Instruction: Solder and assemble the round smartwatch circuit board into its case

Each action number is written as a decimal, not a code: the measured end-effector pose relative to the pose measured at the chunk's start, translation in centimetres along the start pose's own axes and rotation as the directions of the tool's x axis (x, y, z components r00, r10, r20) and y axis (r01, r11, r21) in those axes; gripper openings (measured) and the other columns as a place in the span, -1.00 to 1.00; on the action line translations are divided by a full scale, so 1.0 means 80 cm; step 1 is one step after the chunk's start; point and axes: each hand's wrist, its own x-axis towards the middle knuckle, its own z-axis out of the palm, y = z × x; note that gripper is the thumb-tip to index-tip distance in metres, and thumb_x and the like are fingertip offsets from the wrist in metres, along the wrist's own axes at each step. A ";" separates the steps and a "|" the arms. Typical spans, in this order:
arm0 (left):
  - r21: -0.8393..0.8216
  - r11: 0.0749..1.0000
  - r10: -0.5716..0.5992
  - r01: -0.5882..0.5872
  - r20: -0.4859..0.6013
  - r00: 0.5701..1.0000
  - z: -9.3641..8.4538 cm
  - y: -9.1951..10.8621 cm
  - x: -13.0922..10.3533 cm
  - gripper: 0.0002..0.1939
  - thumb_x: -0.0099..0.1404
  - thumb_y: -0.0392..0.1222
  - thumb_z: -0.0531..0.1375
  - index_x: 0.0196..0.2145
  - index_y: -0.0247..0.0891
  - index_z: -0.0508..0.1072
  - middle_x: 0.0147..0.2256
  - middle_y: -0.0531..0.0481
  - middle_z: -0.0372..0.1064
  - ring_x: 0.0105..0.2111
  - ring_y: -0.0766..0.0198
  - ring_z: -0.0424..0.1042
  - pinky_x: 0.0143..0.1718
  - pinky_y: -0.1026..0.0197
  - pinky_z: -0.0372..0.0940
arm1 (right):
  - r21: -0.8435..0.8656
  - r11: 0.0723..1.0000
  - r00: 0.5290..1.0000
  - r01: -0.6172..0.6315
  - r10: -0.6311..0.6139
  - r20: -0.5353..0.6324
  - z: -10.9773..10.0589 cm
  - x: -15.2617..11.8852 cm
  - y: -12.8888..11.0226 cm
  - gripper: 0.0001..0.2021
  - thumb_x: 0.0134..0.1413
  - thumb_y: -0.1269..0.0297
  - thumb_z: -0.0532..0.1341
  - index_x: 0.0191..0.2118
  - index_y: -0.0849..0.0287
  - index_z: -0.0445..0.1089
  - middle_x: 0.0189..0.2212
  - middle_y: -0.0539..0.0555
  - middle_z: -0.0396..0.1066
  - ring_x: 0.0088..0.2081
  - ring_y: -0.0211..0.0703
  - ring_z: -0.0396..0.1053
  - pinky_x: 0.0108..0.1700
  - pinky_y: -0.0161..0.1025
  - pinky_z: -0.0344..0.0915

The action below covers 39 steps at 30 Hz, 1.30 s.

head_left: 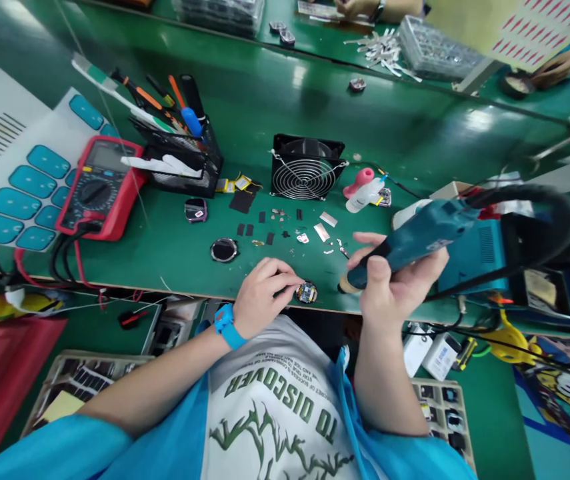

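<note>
My left hand is closed in a pinch at the upper left edge of a small round circuit board, near the table's front edge. What lies between the fingertips is too small to make out. In my right hand is a teal hot-air gun with a thick black hose. Its tan nozzle points down and left, to the right of the board and apart from it. A round watch case with a dark face lies left of my left hand. Small loose parts are scattered beyond both hands.
A black fan stands behind the parts, with a white bottle to its right. On the left are a red multimeter and a black tool holder. A teal box stands at right. Other people's hands show across the table.
</note>
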 end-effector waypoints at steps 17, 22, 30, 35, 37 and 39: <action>-0.029 1.000 -0.006 0.007 0.055 0.998 0.003 -0.005 -0.003 -0.84 0.48 -0.20 0.25 -0.28 -0.23 0.58 -0.27 -0.03 0.50 -0.24 0.24 0.41 -0.19 0.17 0.35 | 0.345 0.930 0.989 -0.129 0.094 0.117 0.044 -0.004 -0.053 -0.55 0.16 0.45 0.35 0.07 -0.05 0.24 -0.47 -0.21 0.41 -0.61 -0.33 0.36 -0.53 -0.28 0.42; -0.043 0.999 -0.006 0.008 0.049 0.999 0.001 -0.004 -0.003 -0.84 0.48 -0.20 0.25 -0.29 -0.22 0.56 -0.28 -0.02 0.49 -0.25 0.24 0.41 -0.20 0.16 0.35 | 0.373 0.922 0.992 -0.108 0.073 0.107 0.044 -0.002 -0.058 -0.57 0.16 0.51 0.32 0.04 -0.04 0.27 -0.46 -0.20 0.41 -0.60 -0.34 0.35 -0.52 -0.26 0.43; -0.057 0.998 -0.017 0.019 0.027 0.999 0.000 -0.006 -0.005 -0.84 0.47 -0.08 0.27 -0.19 -0.21 0.56 -0.21 -0.06 0.52 -0.18 0.20 0.47 -0.12 0.12 0.41 | 0.372 0.924 0.989 -0.090 0.039 0.143 0.044 -0.005 -0.058 -0.55 0.16 0.53 0.32 0.07 -0.03 0.27 -0.43 -0.18 0.43 -0.58 -0.33 0.36 -0.50 -0.24 0.44; 0.096 0.985 0.136 -0.147 0.104 0.985 -0.002 -0.011 -0.015 -0.76 0.49 -0.02 0.22 -0.04 -0.17 0.56 0.01 -0.15 0.51 -0.02 0.10 0.45 -0.05 0.05 0.38 | 0.236 0.971 0.983 -0.039 -0.006 0.185 0.036 -0.002 -0.050 -0.49 0.08 0.50 0.39 0.07 -0.01 0.23 -0.42 -0.17 0.45 -0.37 -0.13 0.57 -0.21 -0.01 0.59; 0.181 0.960 0.185 -0.213 0.160 0.970 -0.001 -0.010 -0.018 -0.77 0.51 -0.03 0.20 -0.02 -0.15 0.56 0.04 -0.15 0.51 0.01 0.06 0.42 -0.06 0.02 0.34 | 0.170 0.985 0.986 -0.036 0.007 0.166 0.034 -0.003 -0.045 -0.49 0.09 0.48 0.39 0.06 -0.03 0.19 -0.43 -0.19 0.44 -0.45 -0.17 0.51 -0.32 -0.09 0.53; 0.254 0.940 0.180 -0.230 0.206 0.962 0.001 -0.008 -0.019 -0.76 0.51 -0.04 0.19 0.03 -0.13 0.55 0.08 -0.15 0.49 0.05 0.03 0.39 -0.05 0.00 0.30 | 0.118 0.993 0.990 -0.017 0.000 0.140 0.034 -0.004 -0.040 -0.52 0.11 0.45 0.38 0.04 -0.05 0.18 -0.44 -0.20 0.41 -0.55 -0.25 0.38 -0.43 -0.18 0.42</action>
